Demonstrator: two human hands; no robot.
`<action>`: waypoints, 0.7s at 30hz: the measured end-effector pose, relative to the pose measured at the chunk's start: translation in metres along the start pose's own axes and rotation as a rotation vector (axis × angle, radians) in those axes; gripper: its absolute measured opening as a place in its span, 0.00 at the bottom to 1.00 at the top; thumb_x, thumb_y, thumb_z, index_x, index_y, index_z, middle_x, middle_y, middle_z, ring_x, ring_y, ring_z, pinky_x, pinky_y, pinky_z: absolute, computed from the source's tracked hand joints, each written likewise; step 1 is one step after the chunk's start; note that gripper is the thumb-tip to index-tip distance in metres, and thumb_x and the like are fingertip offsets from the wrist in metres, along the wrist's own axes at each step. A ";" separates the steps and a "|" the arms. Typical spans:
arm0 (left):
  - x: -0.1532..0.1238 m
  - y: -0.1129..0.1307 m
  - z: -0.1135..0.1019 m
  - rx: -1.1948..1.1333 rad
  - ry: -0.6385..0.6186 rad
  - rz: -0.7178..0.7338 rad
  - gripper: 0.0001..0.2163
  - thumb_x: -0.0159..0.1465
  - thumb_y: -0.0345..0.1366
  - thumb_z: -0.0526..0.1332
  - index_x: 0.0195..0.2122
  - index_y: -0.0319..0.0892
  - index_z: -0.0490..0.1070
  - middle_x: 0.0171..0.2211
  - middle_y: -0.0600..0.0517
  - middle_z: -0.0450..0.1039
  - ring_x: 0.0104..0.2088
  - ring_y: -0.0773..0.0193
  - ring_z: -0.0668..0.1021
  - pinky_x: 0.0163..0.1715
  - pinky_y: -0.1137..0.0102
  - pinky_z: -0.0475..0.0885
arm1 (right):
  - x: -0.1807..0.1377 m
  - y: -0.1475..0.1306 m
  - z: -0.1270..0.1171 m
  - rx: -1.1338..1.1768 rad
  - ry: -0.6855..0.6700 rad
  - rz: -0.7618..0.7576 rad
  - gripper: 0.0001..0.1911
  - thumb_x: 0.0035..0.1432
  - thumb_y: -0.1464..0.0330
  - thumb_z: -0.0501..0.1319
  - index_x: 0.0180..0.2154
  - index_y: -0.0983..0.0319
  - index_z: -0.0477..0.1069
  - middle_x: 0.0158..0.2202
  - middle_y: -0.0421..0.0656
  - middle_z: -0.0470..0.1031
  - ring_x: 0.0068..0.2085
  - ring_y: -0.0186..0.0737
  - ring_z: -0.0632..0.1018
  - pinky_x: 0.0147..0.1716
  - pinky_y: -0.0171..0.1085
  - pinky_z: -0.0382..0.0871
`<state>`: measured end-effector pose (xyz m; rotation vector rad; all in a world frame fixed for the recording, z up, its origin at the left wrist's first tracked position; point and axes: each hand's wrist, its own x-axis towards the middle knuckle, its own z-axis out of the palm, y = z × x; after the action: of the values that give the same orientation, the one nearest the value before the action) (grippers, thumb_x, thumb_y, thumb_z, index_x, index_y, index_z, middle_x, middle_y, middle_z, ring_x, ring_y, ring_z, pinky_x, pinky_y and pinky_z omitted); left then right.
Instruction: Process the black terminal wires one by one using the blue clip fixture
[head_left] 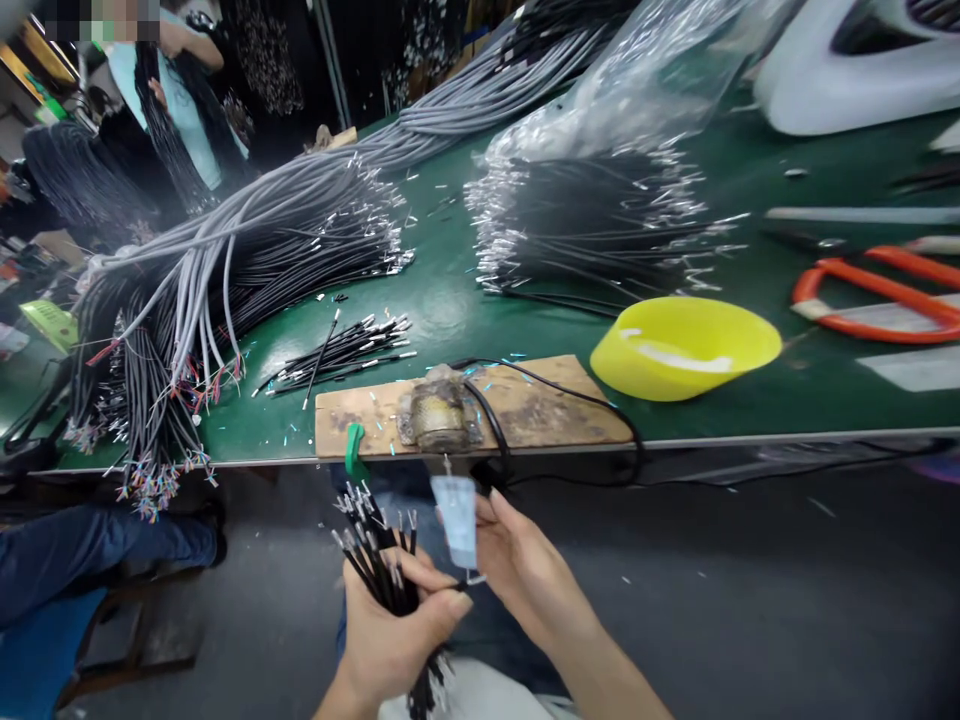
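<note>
Black wires bunched in left hand, below table edge; fingers clamped round them, thumb and forefinger pinching one wire end out to the right. Right hand just beside blue piece, fingertips partly hidden behind it, can't tell if closed on anything. Blue piece hangs below metal device on board. Green clip at board's left; yellow dish right, on green table.

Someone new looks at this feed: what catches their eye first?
Probably the bright yellow object on the green table, by the right end of the wooden board. Next, the orange-handled tool farther right. Then, in front of the table, the left hand gripping a bundle of short black wires, with the right hand beside it.
</note>
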<state>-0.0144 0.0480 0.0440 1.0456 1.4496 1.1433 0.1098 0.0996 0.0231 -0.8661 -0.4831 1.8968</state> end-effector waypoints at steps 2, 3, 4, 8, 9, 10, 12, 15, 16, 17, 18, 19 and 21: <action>-0.004 0.004 -0.001 0.041 -0.024 0.008 0.10 0.48 0.42 0.69 0.24 0.40 0.79 0.26 0.47 0.77 0.26 0.59 0.76 0.30 0.66 0.74 | -0.005 0.005 -0.008 -0.094 0.046 -0.071 0.21 0.46 0.50 0.64 0.22 0.62 0.73 0.19 0.39 0.69 0.23 0.36 0.68 0.24 0.35 0.62; -0.006 0.006 -0.001 0.060 -0.030 0.006 0.09 0.50 0.41 0.68 0.26 0.40 0.80 0.27 0.46 0.78 0.29 0.58 0.77 0.33 0.66 0.74 | -0.009 0.007 -0.011 -0.164 0.065 -0.107 0.20 0.46 0.51 0.64 0.20 0.62 0.71 0.18 0.38 0.67 0.23 0.35 0.66 0.23 0.34 0.61; -0.008 0.008 -0.001 0.079 -0.030 -0.002 0.08 0.53 0.38 0.66 0.29 0.40 0.80 0.29 0.46 0.79 0.31 0.57 0.78 0.36 0.66 0.74 | -0.013 0.007 -0.013 -0.246 0.081 -0.142 0.20 0.46 0.52 0.64 0.19 0.62 0.69 0.17 0.37 0.64 0.22 0.35 0.65 0.22 0.34 0.60; -0.017 0.009 0.002 0.156 -0.103 -0.110 0.09 0.57 0.34 0.60 0.30 0.37 0.80 0.23 0.48 0.79 0.24 0.65 0.77 0.27 0.73 0.72 | -0.029 0.000 -0.008 -0.599 0.071 -0.360 0.16 0.48 0.56 0.64 0.21 0.61 0.71 0.19 0.38 0.65 0.23 0.37 0.67 0.22 0.34 0.61; -0.018 0.009 0.004 0.197 -0.116 -0.124 0.10 0.57 0.35 0.59 0.25 0.36 0.78 0.19 0.50 0.76 0.20 0.67 0.73 0.24 0.75 0.70 | -0.033 -0.003 -0.005 -0.694 0.032 -0.439 0.13 0.47 0.58 0.64 0.22 0.61 0.73 0.20 0.39 0.67 0.24 0.39 0.68 0.24 0.35 0.63; -0.020 0.008 0.005 0.247 -0.120 -0.126 0.12 0.57 0.36 0.59 0.20 0.36 0.76 0.15 0.52 0.72 0.18 0.69 0.70 0.22 0.75 0.68 | -0.036 -0.005 -0.002 -0.784 -0.012 -0.520 0.10 0.48 0.60 0.64 0.23 0.60 0.74 0.21 0.40 0.68 0.26 0.40 0.69 0.26 0.36 0.64; -0.021 0.008 0.007 0.331 -0.100 -0.105 0.16 0.57 0.37 0.59 0.14 0.37 0.70 0.13 0.55 0.65 0.18 0.70 0.67 0.23 0.75 0.68 | -0.040 -0.009 0.004 -0.915 -0.073 -0.654 0.05 0.49 0.66 0.64 0.24 0.59 0.75 0.22 0.41 0.69 0.28 0.41 0.70 0.28 0.37 0.65; -0.023 0.010 0.008 0.336 -0.065 -0.064 0.14 0.55 0.36 0.60 0.14 0.38 0.68 0.14 0.55 0.63 0.21 0.68 0.68 0.25 0.74 0.68 | -0.042 -0.010 0.008 -0.944 -0.092 -0.723 0.06 0.51 0.69 0.61 0.24 0.59 0.74 0.23 0.41 0.69 0.27 0.40 0.70 0.30 0.38 0.65; -0.023 0.011 0.009 0.300 -0.023 -0.050 0.12 0.53 0.35 0.60 0.15 0.38 0.69 0.15 0.55 0.65 0.21 0.68 0.68 0.24 0.75 0.67 | -0.043 -0.010 0.008 -0.923 -0.084 -0.716 0.07 0.52 0.69 0.61 0.23 0.59 0.73 0.22 0.41 0.68 0.27 0.40 0.69 0.30 0.39 0.65; -0.024 0.011 0.009 0.251 0.033 -0.041 0.10 0.52 0.35 0.61 0.16 0.38 0.70 0.15 0.54 0.66 0.21 0.68 0.68 0.22 0.75 0.67 | -0.043 -0.009 0.009 -0.888 -0.071 -0.703 0.08 0.52 0.69 0.61 0.22 0.59 0.71 0.22 0.41 0.68 0.26 0.40 0.69 0.30 0.39 0.64; -0.024 0.012 0.010 0.198 0.097 -0.033 0.07 0.50 0.35 0.62 0.17 0.38 0.71 0.16 0.53 0.67 0.20 0.67 0.69 0.21 0.75 0.66 | -0.043 -0.007 0.010 -0.845 -0.053 -0.689 0.09 0.53 0.69 0.61 0.21 0.59 0.70 0.21 0.40 0.67 0.26 0.40 0.69 0.30 0.39 0.64; -0.025 0.012 0.011 0.144 0.167 -0.029 0.06 0.48 0.34 0.63 0.18 0.39 0.71 0.17 0.53 0.68 0.20 0.68 0.68 0.20 0.75 0.66 | -0.043 -0.005 0.011 -0.797 -0.029 -0.674 0.10 0.53 0.68 0.61 0.21 0.59 0.69 0.21 0.40 0.67 0.25 0.40 0.68 0.29 0.39 0.63; -0.026 0.010 0.014 0.036 0.258 -0.049 0.06 0.47 0.35 0.65 0.19 0.39 0.70 0.16 0.55 0.65 0.17 0.71 0.66 0.18 0.76 0.64 | -0.044 -0.001 0.015 -0.696 0.025 -0.646 0.12 0.53 0.67 0.61 0.20 0.59 0.68 0.20 0.40 0.65 0.25 0.40 0.67 0.26 0.37 0.62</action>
<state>0.0038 0.0263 0.0574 0.9058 1.6935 1.2561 0.1114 0.0614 0.0496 -1.0036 -1.2799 1.1146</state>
